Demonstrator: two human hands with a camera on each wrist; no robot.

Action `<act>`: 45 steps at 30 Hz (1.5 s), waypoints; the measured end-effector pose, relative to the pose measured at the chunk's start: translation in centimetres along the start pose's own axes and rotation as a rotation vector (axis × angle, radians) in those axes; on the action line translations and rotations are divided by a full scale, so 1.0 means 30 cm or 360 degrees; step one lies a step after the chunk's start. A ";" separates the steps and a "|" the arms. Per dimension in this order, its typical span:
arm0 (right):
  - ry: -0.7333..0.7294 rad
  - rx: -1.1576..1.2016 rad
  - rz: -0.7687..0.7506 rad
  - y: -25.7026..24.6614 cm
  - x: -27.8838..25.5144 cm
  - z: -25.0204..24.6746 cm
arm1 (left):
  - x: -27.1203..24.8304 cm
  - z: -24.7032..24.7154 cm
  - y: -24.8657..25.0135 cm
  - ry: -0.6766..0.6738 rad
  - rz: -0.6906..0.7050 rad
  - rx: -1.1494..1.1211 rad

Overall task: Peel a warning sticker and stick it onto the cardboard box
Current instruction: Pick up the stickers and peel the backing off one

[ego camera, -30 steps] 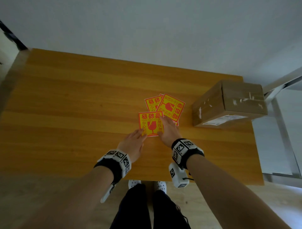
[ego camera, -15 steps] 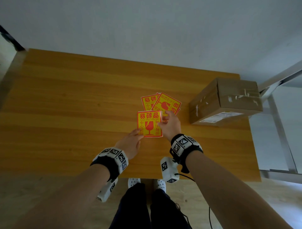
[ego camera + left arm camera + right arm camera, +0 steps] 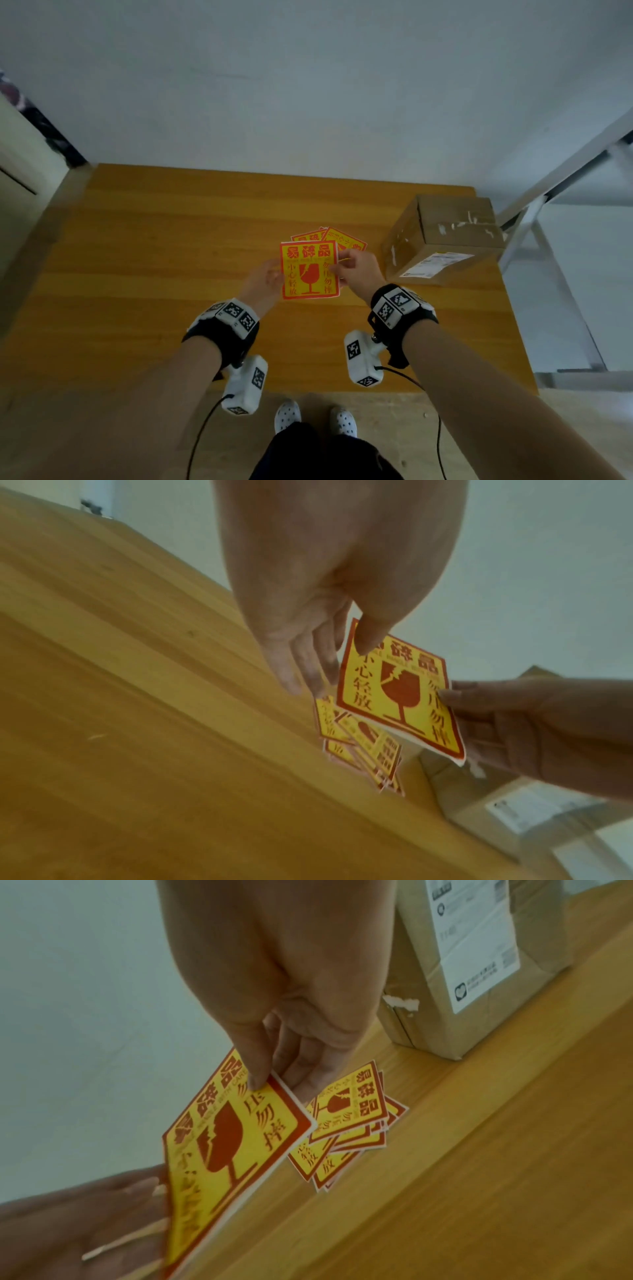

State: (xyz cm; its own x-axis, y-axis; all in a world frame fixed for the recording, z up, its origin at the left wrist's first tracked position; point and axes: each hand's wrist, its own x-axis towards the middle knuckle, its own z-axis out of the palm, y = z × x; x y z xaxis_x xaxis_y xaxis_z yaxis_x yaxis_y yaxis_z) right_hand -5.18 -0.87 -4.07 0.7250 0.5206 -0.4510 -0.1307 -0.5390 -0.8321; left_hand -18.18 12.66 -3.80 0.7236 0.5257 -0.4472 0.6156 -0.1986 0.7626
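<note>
- The sticker [image 3: 309,269] is pinched at opposite edges by the left hand [image 3: 265,281] and right hand [image 3: 359,270].
- The cardboard box [image 3: 445,236] is found rightward, nearer the right hand.

Counter [image 3: 144,260]: wood-grain top, smooth, low satin sheen, in honey-toned bands. Sticker [image 3: 309,269] lifted above counter: glossy yellow-and-red printed paper on white backing, slightly curled. Spare stickers [image 3: 349,1123] flat on counter: same glossy print, white paper edges. Cardboard box [image 3: 445,233] at right end of counter: matt brown card, rough where tape tore away and left white scraps; smooth white paper label [image 3: 476,942] on side. Wrist bands [image 3: 400,308] above counter: black cloth with hard white plastic blocks.
</note>
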 end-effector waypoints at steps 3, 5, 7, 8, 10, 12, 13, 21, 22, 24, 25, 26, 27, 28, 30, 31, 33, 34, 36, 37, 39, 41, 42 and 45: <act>-0.0051 0.0033 0.0011 -0.034 -0.011 -0.028 | 0.027 -0.025 0.039 0.0160 0.0044 -0.0159; -0.0079 0.0000 -0.0012 -0.054 -0.017 -0.044 | 0.033 -0.041 0.073 0.0207 0.0048 -0.0193; -0.0094 -0.0012 -0.0028 -0.071 -0.020 -0.056 | 0.033 -0.054 0.109 0.0242 0.0078 -0.0305; -0.0096 -0.0010 -0.0027 -0.077 -0.019 -0.062 | 0.029 -0.059 0.128 0.0256 0.0094 -0.0356; -0.0072 -0.0021 -0.0045 -0.086 -0.017 -0.074 | 0.025 -0.065 0.156 0.0252 0.0079 -0.0431; -0.0027 -0.0054 -0.0073 -0.092 -0.016 -0.084 | 0.027 -0.068 0.171 0.0199 0.0032 -0.0475; -0.0009 -0.0069 -0.0082 -0.096 -0.017 -0.088 | 0.028 -0.069 0.177 0.0169 0.0028 -0.0476; 0.0062 -0.0114 -0.0155 -0.121 -0.017 -0.108 | -0.013 -0.081 0.225 -0.0014 0.0059 -0.0389; 0.0074 -0.0129 -0.0161 -0.124 -0.013 -0.111 | -0.015 -0.081 0.226 -0.0027 0.0072 -0.0344; 0.0084 -0.0149 -0.0154 -0.127 -0.009 -0.113 | -0.019 -0.083 0.227 -0.0043 0.0084 -0.0272; 0.0077 -0.0160 -0.0148 -0.130 -0.010 -0.113 | -0.019 -0.083 0.226 -0.0053 0.0086 -0.0239; 0.0072 -0.0183 -0.0149 -0.131 -0.012 -0.112 | -0.019 -0.082 0.226 -0.0057 0.0082 -0.0211; 0.0079 -0.0227 -0.0172 -0.133 -0.016 -0.111 | -0.020 -0.081 0.226 -0.0052 0.0072 -0.0193; 0.0095 -0.0295 -0.0225 -0.136 -0.020 -0.111 | -0.020 -0.080 0.228 -0.0034 0.0059 -0.0187; 0.0125 -0.0392 -0.0345 -0.152 -0.040 -0.107 | -0.015 -0.074 0.231 0.0018 0.0036 -0.0199; 0.0111 -0.0401 -0.0392 -0.159 -0.044 -0.102 | -0.011 -0.072 0.234 0.0045 0.0022 -0.0215; 0.0012 -0.0352 -0.0449 -0.175 -0.053 -0.092 | -0.005 -0.066 0.244 0.0091 -0.0018 -0.0286; -0.0051 -0.0330 -0.0477 -0.182 -0.058 -0.085 | -0.003 -0.062 0.249 0.0109 -0.0030 -0.0330; -0.0167 -0.0307 -0.0507 -0.198 -0.068 -0.072 | -0.002 -0.055 0.262 0.0134 -0.0034 -0.0406; -0.0209 -0.0284 -0.0508 -0.205 -0.071 -0.065 | -0.003 -0.053 0.269 0.0143 -0.0027 -0.0431; -0.0256 -0.0240 -0.0514 -0.215 -0.075 -0.055 | -0.008 -0.046 0.282 0.0153 -0.0006 -0.0459; -0.0265 -0.0202 -0.0543 -0.223 -0.078 -0.049 | -0.012 -0.041 0.292 0.0149 0.0024 -0.0485; -0.0260 -0.0175 -0.0543 -0.226 -0.079 -0.049 | -0.012 -0.038 0.295 0.0143 0.0044 -0.0499; -0.0248 -0.0101 -0.0507 -0.229 -0.082 -0.056 | -0.013 -0.035 0.300 0.0113 0.0070 -0.0530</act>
State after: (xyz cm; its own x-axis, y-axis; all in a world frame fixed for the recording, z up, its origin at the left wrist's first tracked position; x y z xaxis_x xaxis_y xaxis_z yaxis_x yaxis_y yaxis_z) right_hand -4.94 0.46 3.30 0.6100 0.7612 -0.2200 0.1310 -0.3707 -0.9195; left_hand -13.24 11.53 3.73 0.7165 0.5814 -0.3856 0.4400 0.0523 0.8964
